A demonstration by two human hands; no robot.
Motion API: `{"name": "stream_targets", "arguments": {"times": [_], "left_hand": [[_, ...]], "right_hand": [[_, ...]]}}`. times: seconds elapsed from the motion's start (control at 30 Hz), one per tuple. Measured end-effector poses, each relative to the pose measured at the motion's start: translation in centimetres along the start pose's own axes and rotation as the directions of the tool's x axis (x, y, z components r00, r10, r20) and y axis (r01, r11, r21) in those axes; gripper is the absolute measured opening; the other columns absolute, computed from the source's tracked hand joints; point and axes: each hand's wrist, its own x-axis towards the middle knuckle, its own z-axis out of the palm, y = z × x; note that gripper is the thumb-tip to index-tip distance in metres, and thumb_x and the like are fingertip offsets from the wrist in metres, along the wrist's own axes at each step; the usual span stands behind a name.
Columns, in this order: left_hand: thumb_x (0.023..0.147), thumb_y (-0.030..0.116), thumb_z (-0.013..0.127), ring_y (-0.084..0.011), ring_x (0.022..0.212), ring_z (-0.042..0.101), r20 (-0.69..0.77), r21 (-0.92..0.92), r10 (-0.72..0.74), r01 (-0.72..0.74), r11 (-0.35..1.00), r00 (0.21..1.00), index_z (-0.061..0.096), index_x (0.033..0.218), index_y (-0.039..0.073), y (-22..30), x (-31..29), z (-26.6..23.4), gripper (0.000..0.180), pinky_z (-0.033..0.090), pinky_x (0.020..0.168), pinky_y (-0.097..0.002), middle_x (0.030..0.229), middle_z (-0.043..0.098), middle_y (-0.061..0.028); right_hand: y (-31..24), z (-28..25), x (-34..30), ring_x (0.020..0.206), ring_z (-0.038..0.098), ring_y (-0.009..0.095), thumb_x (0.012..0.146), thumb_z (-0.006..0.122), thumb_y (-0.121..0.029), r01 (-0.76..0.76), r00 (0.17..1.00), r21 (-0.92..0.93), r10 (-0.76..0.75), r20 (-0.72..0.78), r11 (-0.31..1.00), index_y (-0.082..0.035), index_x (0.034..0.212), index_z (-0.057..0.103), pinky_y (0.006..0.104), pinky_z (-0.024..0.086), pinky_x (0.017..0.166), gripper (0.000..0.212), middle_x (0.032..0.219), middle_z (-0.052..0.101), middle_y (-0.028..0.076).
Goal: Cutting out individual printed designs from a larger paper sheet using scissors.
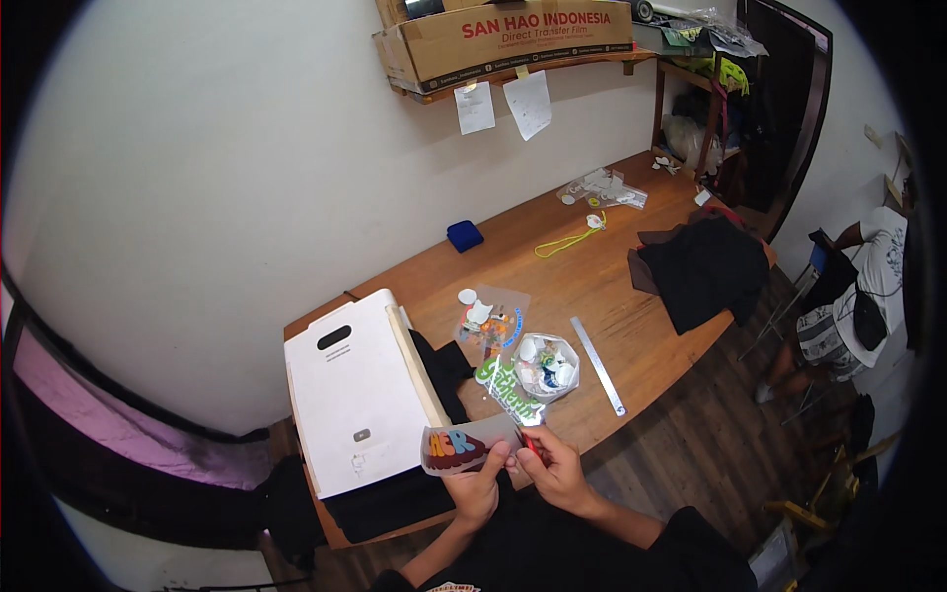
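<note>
1. Clock centred on the hands, 12 o'clock toward the far wall. The printed film (449,449), maroon with coloured lettering, lies just left of centre, at the near edge of the wooden table (641,331).
2. Left hand (475,488): pinching the film, thumb on top. The grip sits near the right end, probably to steady the part closest to the tool; the lettered end juts free toward 9.
3. Right hand (560,476): closed around a small red-handled tool (533,447), likely scissors. Blades mostly hidden; cannot tell whether they touch the film.
4. Clear bowl (542,397) at 1 o'clock, holding pale scraps. Probably set close so that offcuts have a short drop.
5. Green lettered cutout (505,388) at 12, just beside the bowl, within easy reach. Clear sheet (503,301) with orange bits lies beyond it.
6. Metal ruler (598,367) between 1 and 2, past the bowl; presumably laid aside, out of the hands' way.
7. White machine (360,395) at 10, dark garments (705,271) between 1 and 2; both leave working room at centre.
</note>
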Motion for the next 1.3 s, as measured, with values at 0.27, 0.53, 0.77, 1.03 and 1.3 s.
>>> {"name": "stream_targets", "arguments": {"times": [0.27, 0.53, 0.77, 1.03, 1.3], "left_hand": [[0.078, -0.005, 0.064, -0.0135, 0.062, 0.058, -0.049, -0.038, 0.007, -0.009, 0.999, 0.999, 0.056, 0.091, -0.004, 0.2, -0.2, 0.9, 0.015, 0.047, 0.057, -0.0233, 0.077, 0.060, -0.0088], [0.078, -0.005, 0.063, -0.0137, 0.061, 0.058, -0.052, -0.041, -0.006, 0.004, 0.999, 0.999, 0.055, 0.091, -0.005, -0.1, -0.3, 1.1, 0.015, 0.047, 0.056, -0.0233, 0.075, 0.060, -0.0094], [0.078, -0.006, 0.063, -0.0140, 0.061, 0.057, -0.029, -0.056, -0.035, 0.033, 0.998, 0.999, 0.055, 0.090, -0.005, -0.3, -0.5, 1.0, 0.014, 0.048, 0.057, -0.0241, 0.076, 0.060, -0.0094], [0.080, -0.002, 0.061, -0.0131, 0.061, 0.056, 0.005, 0.000, -0.030, 0.030, 1.000, 1.000, 0.052, 0.093, -0.001, -0.7, -0.8, 0.6, 0.015, 0.047, 0.050, -0.0230, 0.077, 0.058, -0.0081], [0.080, -0.002, 0.061, -0.0130, 0.060, 0.056, 0.002, 0.000, -0.036, 0.036, 0.999, 0.999, 0.053, 0.092, -0.001, -0.7, -0.9, 0.5, 0.015, 0.047, 0.050, -0.0230, 0.076, 0.058, -0.0083]], "right_hand": [[0.2, -0.3, -0.2, 0.072, 0.062, 0.010, 0.088, 0.054, -0.009, -0.019, 1.000, 0.020, 0.019, -0.004, 1.000, 0.004, 0.107, 0.051, 0.0230, 0.048, 0.064, 0.024, 0.079, 0.064, 0.009], [0.3, -0.8, -0.2, 0.074, 0.062, 0.010, 0.088, 0.053, -0.009, -0.037, 0.999, 0.095, 0.034, 0.028, 0.995, 0.004, 0.109, 0.051, 0.0221, 0.049, 0.065, 0.025, 0.082, 0.064, 0.007], [-0.2, -1.1, -0.2, 0.073, 0.061, 0.009, 0.088, 0.054, -0.009, -0.050, 0.998, 0.054, 0.049, 0.030, 0.997, 0.004, 0.109, 0.051, 0.0223, 0.048, 0.064, 0.025, 0.080, 0.063, 0.008], [0.1, -1.1, -0.4, 0.071, 0.061, 0.009, 0.087, 0.055, -0.008, -0.051, 0.999, 0.049, 0.051, 0.012, 0.997, 0.004, 0.107, 0.052, 0.0227, 0.048, 0.062, 0.023, 0.078, 0.063, 0.008], [-0.1, -1.0, -0.6, 0.071, 0.061, 0.009, 0.087, 0.055, -0.007, -0.020, 1.000, 0.022, 0.020, 0.001, 1.000, 0.004, 0.107, 0.051, 0.0224, 0.048, 0.062, 0.024, 0.078, 0.063, 0.008]]}}
